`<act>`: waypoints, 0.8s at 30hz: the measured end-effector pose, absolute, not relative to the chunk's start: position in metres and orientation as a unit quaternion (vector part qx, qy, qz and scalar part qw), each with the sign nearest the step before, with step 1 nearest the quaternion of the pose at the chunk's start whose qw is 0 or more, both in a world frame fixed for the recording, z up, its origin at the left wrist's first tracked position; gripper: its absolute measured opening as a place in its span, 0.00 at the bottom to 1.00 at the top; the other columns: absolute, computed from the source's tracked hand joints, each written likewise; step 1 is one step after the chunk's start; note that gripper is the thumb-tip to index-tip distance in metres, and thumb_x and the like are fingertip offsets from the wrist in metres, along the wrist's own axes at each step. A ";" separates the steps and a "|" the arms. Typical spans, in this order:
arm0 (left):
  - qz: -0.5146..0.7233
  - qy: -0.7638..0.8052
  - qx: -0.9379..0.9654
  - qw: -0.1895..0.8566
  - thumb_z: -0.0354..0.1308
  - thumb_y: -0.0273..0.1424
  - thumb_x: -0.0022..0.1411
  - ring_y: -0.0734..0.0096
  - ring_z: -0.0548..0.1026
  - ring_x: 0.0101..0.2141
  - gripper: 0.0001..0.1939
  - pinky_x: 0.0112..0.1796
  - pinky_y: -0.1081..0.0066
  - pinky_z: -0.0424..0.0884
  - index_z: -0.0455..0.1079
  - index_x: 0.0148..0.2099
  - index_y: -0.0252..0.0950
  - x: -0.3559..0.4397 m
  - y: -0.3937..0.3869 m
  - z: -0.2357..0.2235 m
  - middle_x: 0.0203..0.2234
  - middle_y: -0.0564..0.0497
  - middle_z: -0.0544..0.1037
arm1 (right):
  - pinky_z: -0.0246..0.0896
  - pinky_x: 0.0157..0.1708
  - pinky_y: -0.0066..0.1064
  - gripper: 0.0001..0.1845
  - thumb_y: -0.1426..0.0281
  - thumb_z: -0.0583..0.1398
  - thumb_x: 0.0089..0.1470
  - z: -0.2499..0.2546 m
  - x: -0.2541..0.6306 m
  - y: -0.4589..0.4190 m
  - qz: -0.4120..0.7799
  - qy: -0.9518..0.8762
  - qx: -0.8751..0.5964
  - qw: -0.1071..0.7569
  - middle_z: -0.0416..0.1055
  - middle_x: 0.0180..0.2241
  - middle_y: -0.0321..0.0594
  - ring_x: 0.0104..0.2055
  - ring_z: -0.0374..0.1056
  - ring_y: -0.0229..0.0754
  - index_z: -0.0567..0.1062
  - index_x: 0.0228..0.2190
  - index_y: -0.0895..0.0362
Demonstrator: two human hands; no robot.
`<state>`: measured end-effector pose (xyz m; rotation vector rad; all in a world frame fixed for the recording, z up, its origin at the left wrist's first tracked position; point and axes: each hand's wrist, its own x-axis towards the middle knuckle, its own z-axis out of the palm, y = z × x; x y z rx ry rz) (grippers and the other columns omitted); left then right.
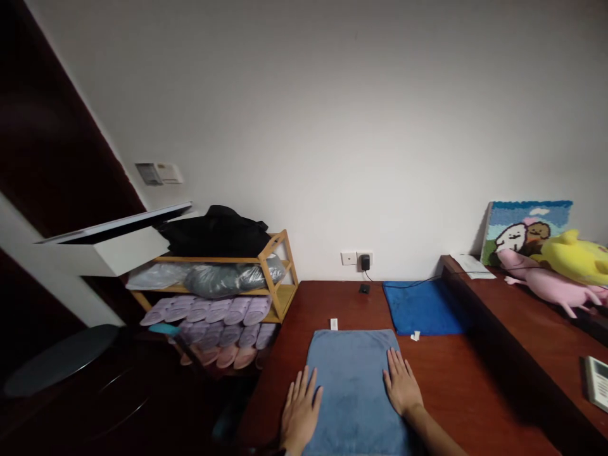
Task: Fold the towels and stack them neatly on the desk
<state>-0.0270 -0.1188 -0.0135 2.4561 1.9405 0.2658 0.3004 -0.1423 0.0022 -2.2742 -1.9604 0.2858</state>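
Observation:
A light blue towel (354,373) lies flat on the dark red wooden table (451,380), its small white tag (334,323) at the far edge. My left hand (300,411) rests flat on the towel's left edge with fingers stretched out. On the towel's right part, my right hand (401,382) lies flat, also with fingers spread. Neither hand holds anything.
A darker blue towel (422,307) lies farther back on the table, next to a wall socket with a black plug (365,261). A wooden shelf (275,278) with slippers and bags stands at left. Plush toys (565,272) and a picture sit on the raised ledge at right.

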 end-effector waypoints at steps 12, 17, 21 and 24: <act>0.205 0.432 0.873 -0.095 0.45 0.40 0.75 0.59 0.61 0.68 0.31 0.64 0.56 0.66 0.44 0.75 0.48 0.026 -0.153 -0.016 0.71 0.52 0.57 | 0.63 0.62 0.47 0.31 0.56 0.47 0.68 -0.089 0.286 -0.220 -0.089 -0.702 -0.669 0.228 0.59 0.68 0.39 0.68 0.60 0.52 0.62 0.67 0.50; 0.170 0.324 0.930 -0.038 0.48 0.46 0.73 0.58 0.67 0.65 0.32 0.60 0.56 0.71 0.44 0.74 0.57 0.077 -0.174 -0.021 0.69 0.53 0.61 | 0.73 0.50 0.39 0.30 0.56 0.54 0.66 -0.127 0.301 -0.237 -0.207 -0.743 -0.582 0.259 0.73 0.59 0.37 0.56 0.74 0.51 0.64 0.66 0.45; 0.132 0.431 0.893 0.003 0.47 0.46 0.74 0.55 0.63 0.67 0.29 0.63 0.51 0.67 0.48 0.73 0.58 0.013 -0.167 -0.025 0.70 0.53 0.60 | 0.71 0.53 0.39 0.34 0.56 0.54 0.67 -0.116 0.305 -0.236 -0.186 -0.750 -0.576 0.267 0.69 0.62 0.36 0.59 0.72 0.50 0.53 0.70 0.43; 0.105 0.536 0.838 0.023 0.45 0.47 0.73 0.54 0.57 0.69 0.28 0.66 0.48 0.61 0.50 0.72 0.54 -0.051 -0.163 -0.024 0.72 0.54 0.55 | 0.70 0.54 0.44 0.33 0.55 0.53 0.67 -0.107 0.296 -0.233 -0.143 -0.744 -0.597 0.263 0.67 0.63 0.38 0.60 0.70 0.53 0.54 0.70 0.44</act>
